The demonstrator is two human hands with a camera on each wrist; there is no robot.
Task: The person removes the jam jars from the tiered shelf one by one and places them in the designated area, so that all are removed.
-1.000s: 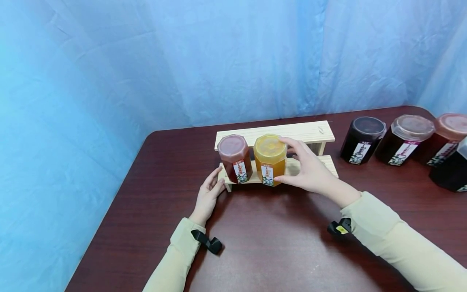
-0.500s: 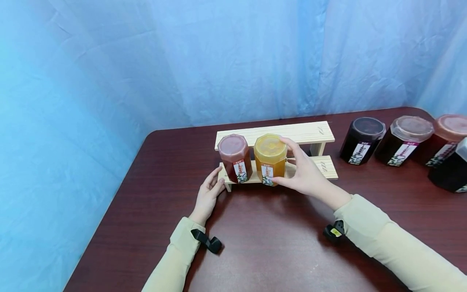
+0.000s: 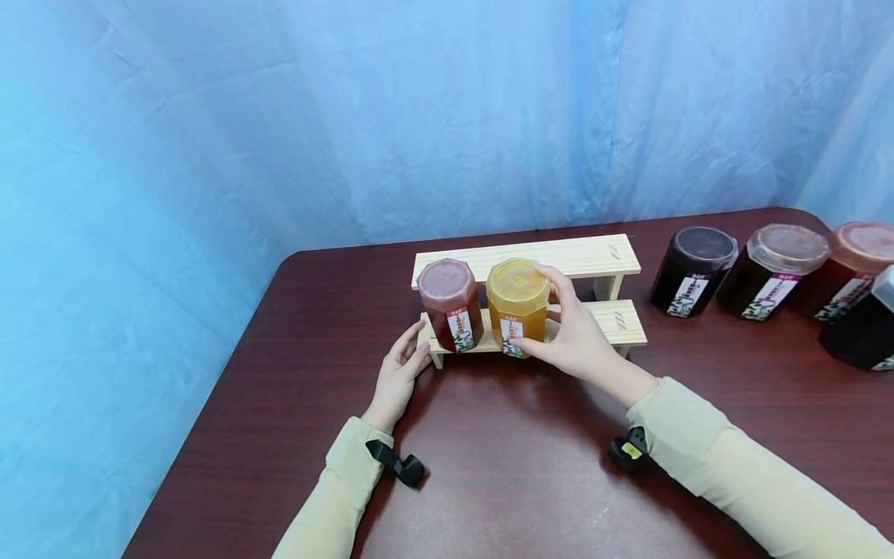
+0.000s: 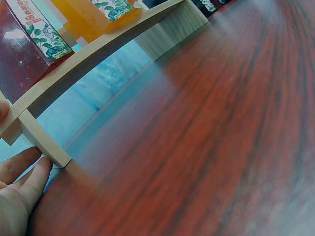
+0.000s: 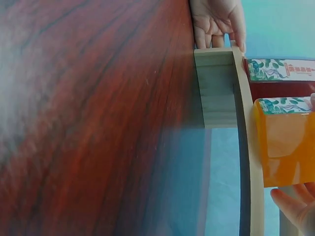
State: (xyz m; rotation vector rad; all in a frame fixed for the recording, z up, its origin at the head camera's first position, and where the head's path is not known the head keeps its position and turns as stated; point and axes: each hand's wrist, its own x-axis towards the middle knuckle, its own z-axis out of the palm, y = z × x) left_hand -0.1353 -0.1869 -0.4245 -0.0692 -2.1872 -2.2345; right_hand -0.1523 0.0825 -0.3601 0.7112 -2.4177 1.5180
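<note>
My right hand point(image 3: 573, 328) grips an octagonal jar of yellow-orange contents point(image 3: 528, 320), its thumb across the front label and its other fingers around the right side. This jar stands upright on the lower board of a two-step wooden rack point(image 3: 611, 320). Just left of it stands a red-brown jar point(image 3: 438, 317) with a pinkish lid, a small gap between them. My left hand point(image 3: 396, 380) holds the rack's left end. Seen from the left wrist, fingers point(image 4: 35, 179) lie against the rack's leg point(image 4: 45, 140). The right hand's fingers behind the yellow jar are partly hidden.
Several dark and reddish jars, among them a black-lidded jar point(image 3: 693, 272) and a clear-lidded jar point(image 3: 778, 272), line the table's right side. The rack's upper board point(image 3: 559, 255) runs behind both jars. A blue curtain point(image 3: 447, 116) hangs behind the brown table point(image 3: 321, 326).
My right wrist has shifted left, and its thumb has slid farther left across the yellow jar's label. Both jars, the rack and my left hand look unmoved.
</note>
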